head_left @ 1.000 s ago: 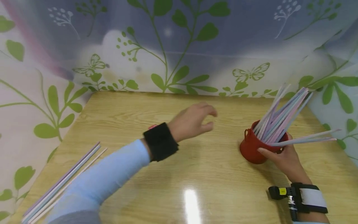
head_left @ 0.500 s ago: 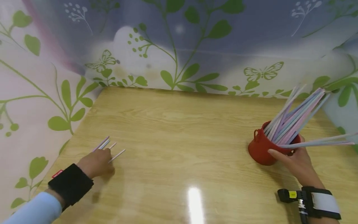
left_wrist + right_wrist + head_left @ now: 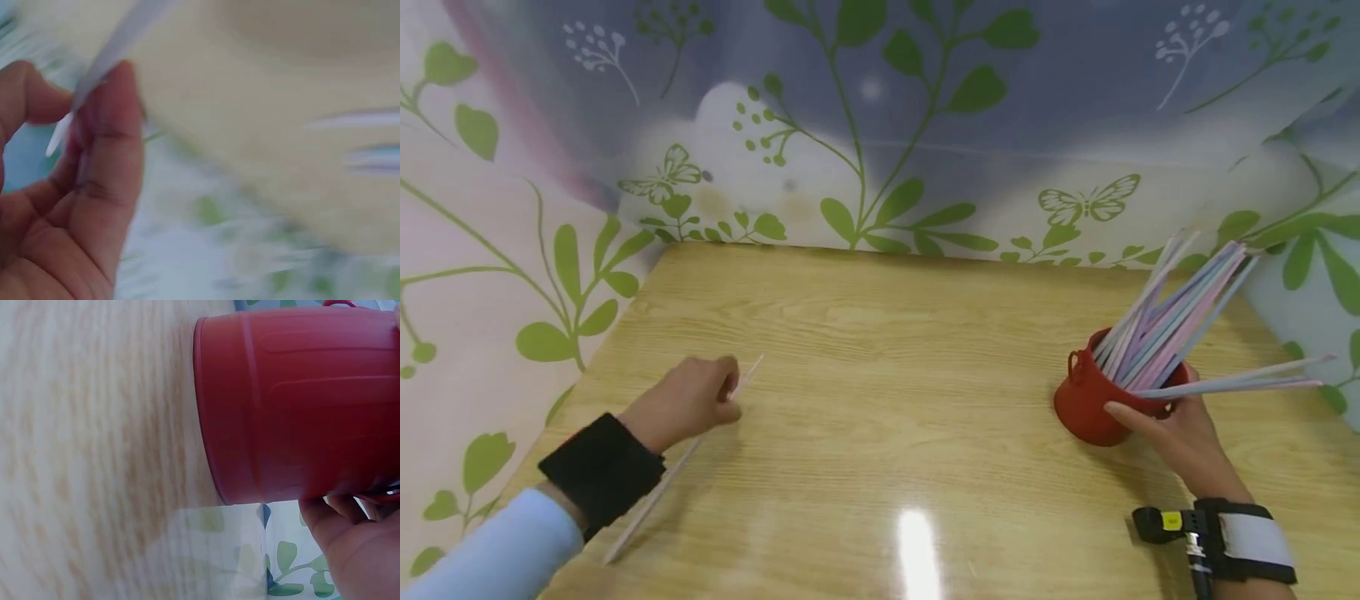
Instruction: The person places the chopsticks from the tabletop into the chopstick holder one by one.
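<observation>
My left hand (image 3: pixel 685 404) pinches a long, thin, pale pinkish-white stick (image 3: pixel 653 501) between thumb and fingers, at the left of the table. In the left wrist view the stick (image 3: pixel 122 44) runs up from the fingertips, blurred. My right hand (image 3: pixel 1183 437) holds a small red bucket (image 3: pixel 1090 408) by its right side, thumb near the rim. Many pastel sticks (image 3: pixel 1172 321) in white, purple, blue and pink stand leaning in the bucket. A few of them stick out low to the right. In the right wrist view the fingers lie under the bucket wall (image 3: pixel 300 406).
More loose sticks (image 3: pixel 375 119) lie on the table in the left wrist view; the left arm hides them in the head view. The wooden table (image 3: pixel 880 400) meets walls with leaf and butterfly patterns (image 3: pixel 880 192) at the back and sides.
My left hand moved from mid-table down to the sticks at the left, then took hold of one and shifted it slightly right. The right hand keeps its grip on the bucket.
</observation>
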The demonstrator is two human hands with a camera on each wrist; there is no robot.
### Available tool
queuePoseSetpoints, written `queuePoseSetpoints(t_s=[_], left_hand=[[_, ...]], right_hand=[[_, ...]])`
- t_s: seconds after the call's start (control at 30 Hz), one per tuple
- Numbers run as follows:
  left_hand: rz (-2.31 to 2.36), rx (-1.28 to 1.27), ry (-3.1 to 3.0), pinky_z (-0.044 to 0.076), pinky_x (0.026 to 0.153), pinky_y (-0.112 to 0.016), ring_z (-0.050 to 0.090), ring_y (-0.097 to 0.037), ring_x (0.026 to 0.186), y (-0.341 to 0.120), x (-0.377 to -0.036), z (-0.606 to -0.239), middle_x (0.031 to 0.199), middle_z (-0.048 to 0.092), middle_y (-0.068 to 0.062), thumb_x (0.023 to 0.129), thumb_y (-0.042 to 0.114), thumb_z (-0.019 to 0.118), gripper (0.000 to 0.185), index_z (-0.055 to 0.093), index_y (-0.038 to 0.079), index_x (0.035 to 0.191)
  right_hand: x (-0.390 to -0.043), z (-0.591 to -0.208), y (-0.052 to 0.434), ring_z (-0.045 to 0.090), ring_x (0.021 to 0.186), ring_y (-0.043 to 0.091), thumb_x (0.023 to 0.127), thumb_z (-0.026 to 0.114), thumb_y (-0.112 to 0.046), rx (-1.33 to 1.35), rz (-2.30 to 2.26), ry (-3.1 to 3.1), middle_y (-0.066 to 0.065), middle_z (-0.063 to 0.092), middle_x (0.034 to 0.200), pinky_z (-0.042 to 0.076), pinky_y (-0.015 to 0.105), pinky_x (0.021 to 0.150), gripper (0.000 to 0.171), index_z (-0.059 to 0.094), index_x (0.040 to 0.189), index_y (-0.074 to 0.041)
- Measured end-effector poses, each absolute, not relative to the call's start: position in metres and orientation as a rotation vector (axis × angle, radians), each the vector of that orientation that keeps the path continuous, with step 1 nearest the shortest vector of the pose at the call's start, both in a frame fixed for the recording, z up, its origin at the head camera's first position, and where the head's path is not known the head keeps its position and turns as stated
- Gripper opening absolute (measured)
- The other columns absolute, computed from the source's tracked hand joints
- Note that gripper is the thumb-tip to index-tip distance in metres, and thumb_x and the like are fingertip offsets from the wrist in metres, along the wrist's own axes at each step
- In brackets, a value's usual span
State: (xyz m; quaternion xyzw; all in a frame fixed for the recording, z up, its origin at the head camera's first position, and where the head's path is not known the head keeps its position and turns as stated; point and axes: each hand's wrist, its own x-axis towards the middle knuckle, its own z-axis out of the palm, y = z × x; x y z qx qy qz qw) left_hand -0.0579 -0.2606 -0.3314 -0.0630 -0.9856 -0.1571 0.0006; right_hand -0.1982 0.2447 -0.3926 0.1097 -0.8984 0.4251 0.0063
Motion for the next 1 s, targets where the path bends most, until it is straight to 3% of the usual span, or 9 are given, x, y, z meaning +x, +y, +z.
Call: queuePoseSetpoints(t_s=[0.17,0.27,0.37,0.53,0.63,0.83,1.0], left_hand=[[-0.866,-0.490,-2.559,0.042,0.054,-0.020,0.048,-0.007,0.060,-0.195,-0.110,-0.237,0.067,0.050,0.000,0.070,0.005,0.053,0.012,0.045,0.007,0.078],[-1.129,-0.746,-2.131,0.048,0.061,-0.018,0.056,-0.010,0.067,-0.135,-0.133,-0.192,0.071,0.054,-0.009,0.069,-0.003,0.050,0.015,0.046,-0.002,0.083],[-1.348,-0.940,-1.898,0.048,0.065,-0.016,0.057,-0.016,0.071,-0.071,-0.147,-0.174,0.075,0.054,-0.015,0.069,-0.008,0.052,0.020,0.044,-0.008,0.087],[-1.287,-1.081,-2.092,0.038,0.073,-0.005,0.052,-0.006,0.078,0.017,-0.174,-0.204,0.081,0.049,-0.006,0.076,0.005,0.053,0.020,0.044,0.001,0.093],[-1.133,-1.137,-2.248,0.032,0.069,-0.004,0.045,-0.003,0.075,0.047,-0.189,-0.237,0.080,0.045,0.000,0.079,0.012,0.050,0.017,0.043,0.007,0.093],[-1.092,-1.072,-2.432,0.031,0.064,-0.005,0.041,-0.002,0.071,0.059,-0.198,-0.289,0.080,0.045,0.004,0.078,0.015,0.049,0.013,0.042,0.012,0.089],[-1.126,-0.996,-2.525,0.034,0.066,-0.005,0.044,0.000,0.075,0.056,-0.200,-0.293,0.084,0.048,0.005,0.080,0.018,0.053,0.018,0.043,0.013,0.094]], right_hand=[[-0.192,-0.381,0.243,0.037,0.101,-0.003,0.074,0.063,-0.019,0.401,1.329,-2.743,0.002,0.035,0.123,0.034,0.004,0.070,0.073,0.018,0.131,-0.026],[-0.191,-0.380,0.244,0.037,0.102,-0.003,0.074,0.063,-0.020,0.421,1.333,-2.740,0.001,0.035,0.124,0.034,0.005,0.072,0.073,0.018,0.131,-0.027],[-0.191,-0.382,0.245,0.037,0.105,0.000,0.074,0.063,-0.021,0.407,1.345,-2.754,0.002,0.035,0.125,0.038,0.012,0.077,0.075,0.016,0.132,-0.028],[-0.193,-0.387,0.244,0.040,0.104,-0.001,0.073,0.064,-0.020,0.428,1.383,-2.727,0.000,0.038,0.122,0.038,0.012,0.077,0.074,0.019,0.131,-0.027],[-0.192,-0.386,0.241,0.040,0.102,0.000,0.073,0.064,-0.018,0.463,1.419,-2.692,-0.001,0.040,0.120,0.035,0.006,0.075,0.071,0.021,0.130,-0.025],[-0.187,-0.381,0.238,0.036,0.104,-0.003,0.074,0.064,-0.017,0.477,1.411,-2.697,-0.004,0.036,0.123,0.033,0.004,0.075,0.074,0.019,0.131,-0.029],[-0.188,-0.377,0.239,0.037,0.103,-0.003,0.074,0.064,-0.017,0.486,1.394,-2.708,-0.004,0.036,0.122,0.034,0.003,0.074,0.076,0.017,0.131,-0.029]])
